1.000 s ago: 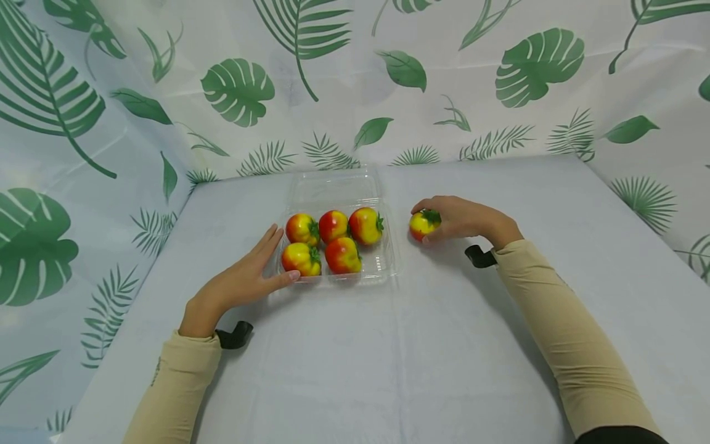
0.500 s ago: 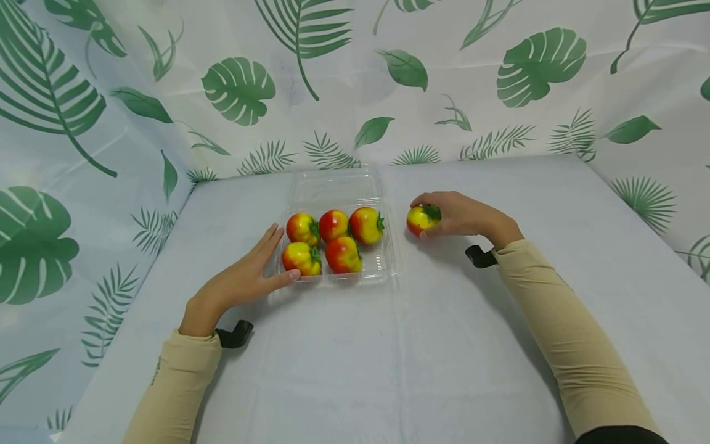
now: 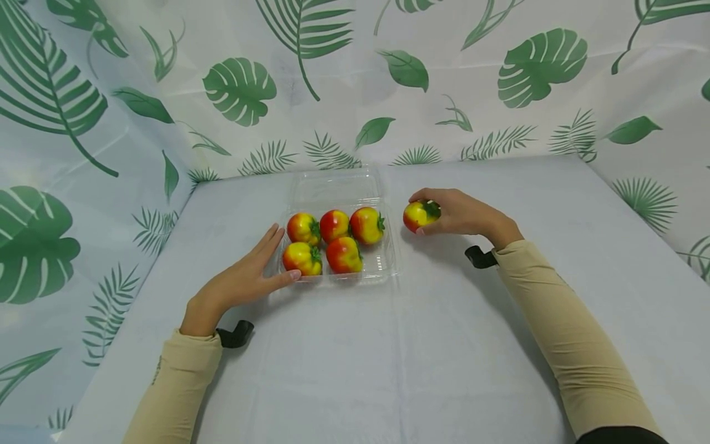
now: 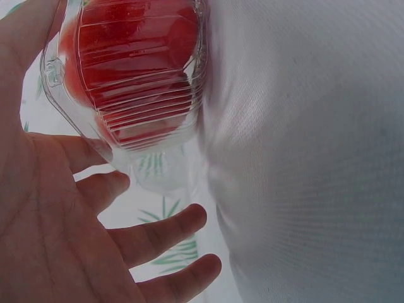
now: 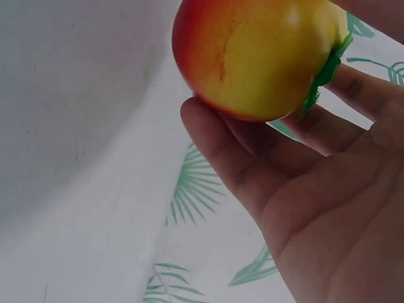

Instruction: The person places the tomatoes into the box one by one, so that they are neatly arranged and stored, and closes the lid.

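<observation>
In the head view, my right hand (image 3: 463,213) holds a red-and-yellow persimmon (image 3: 417,216) with a green leafy cap, right of a clear plastic box (image 3: 378,266). The right wrist view shows this persimmon (image 5: 252,57) between thumb and fingertips, seemingly just off the table. Several like persimmons (image 3: 344,254) sit inside the box in two rows; the front right spot shows bare plastic. My left hand (image 3: 238,287) rests against the box's left side, thumb at its front edge. Its fingers (image 4: 164,237) are spread and fairly straight in the left wrist view.
The box's clear lid (image 3: 335,187) lies folded back behind it, near the table's far edge. A white cloth covers the table (image 3: 333,357). Leaf-printed fabric (image 3: 344,74) hangs behind and at the sides.
My right hand has moved slightly up and left with the persimmon, bringing it nearer the box. The left hand and the box have stayed in place.
</observation>
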Available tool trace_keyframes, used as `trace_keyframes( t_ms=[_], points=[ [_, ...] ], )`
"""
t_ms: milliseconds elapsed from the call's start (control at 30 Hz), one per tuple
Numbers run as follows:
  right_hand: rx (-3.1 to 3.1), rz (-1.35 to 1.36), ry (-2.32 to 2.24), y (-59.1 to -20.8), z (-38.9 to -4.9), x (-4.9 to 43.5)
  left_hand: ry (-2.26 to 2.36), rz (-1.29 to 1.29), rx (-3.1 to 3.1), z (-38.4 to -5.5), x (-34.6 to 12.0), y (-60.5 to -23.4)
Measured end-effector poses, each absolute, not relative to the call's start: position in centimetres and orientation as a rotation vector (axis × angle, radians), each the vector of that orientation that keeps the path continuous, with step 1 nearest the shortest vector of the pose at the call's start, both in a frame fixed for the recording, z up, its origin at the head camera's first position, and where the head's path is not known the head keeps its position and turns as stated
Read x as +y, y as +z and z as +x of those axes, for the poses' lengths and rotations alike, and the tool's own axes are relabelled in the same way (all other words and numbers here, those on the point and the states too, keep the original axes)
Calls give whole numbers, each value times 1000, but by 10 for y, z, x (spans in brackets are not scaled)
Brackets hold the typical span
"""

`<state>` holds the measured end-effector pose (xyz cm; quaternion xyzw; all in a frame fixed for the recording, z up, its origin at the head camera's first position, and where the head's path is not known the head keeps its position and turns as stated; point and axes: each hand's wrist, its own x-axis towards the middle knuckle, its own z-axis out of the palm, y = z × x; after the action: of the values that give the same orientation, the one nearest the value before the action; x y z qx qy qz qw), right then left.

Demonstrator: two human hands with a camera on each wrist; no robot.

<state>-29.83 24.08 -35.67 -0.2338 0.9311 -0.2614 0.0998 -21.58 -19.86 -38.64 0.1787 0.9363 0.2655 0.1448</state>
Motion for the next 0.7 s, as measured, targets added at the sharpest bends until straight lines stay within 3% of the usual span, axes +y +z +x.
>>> trace_keyframes(
  t_ms=[700],
  points=[
    [2719,-684,-1019,-346,-292,233,775,526,2701,-217,-200,-390]
  ],
)
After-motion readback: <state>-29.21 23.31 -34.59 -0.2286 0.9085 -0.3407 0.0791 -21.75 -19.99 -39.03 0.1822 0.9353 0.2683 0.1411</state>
